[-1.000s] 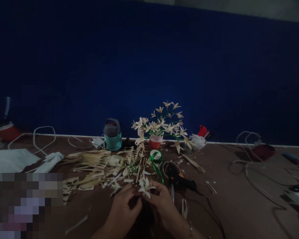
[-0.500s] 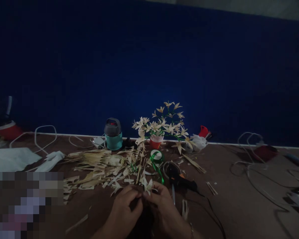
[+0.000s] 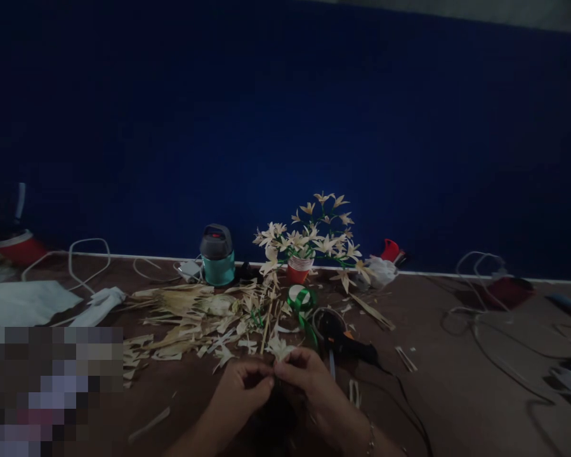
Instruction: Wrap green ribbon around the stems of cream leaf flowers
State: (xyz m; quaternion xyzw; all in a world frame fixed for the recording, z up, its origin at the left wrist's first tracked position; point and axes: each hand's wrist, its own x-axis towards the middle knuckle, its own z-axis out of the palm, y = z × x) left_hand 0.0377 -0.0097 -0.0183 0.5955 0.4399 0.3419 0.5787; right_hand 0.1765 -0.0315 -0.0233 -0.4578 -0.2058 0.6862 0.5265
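A pale dried-husk flower is pinched at its base between the thumb and fingers of my right hand. My left hand is closed in a pinch right beside it, fingertips almost meeting the right ones; whatever it grips is hidden. Beyond the hands lies a roll of green ribbon, its loose end trailing toward my right hand. A black glue gun rests to the right. Loose husk petals and strips spread over the brown surface on the left.
At the back, an orange-red cup holds several finished husk flowers on green stems. A teal and grey jug stands left of it. White plastic lies far left, cables far right. A blue wall rises behind.
The flower has turned in my fingers and sits slightly higher. My left fingers have drawn into a tighter pinch. The ribbon's loose end has shifted a little.
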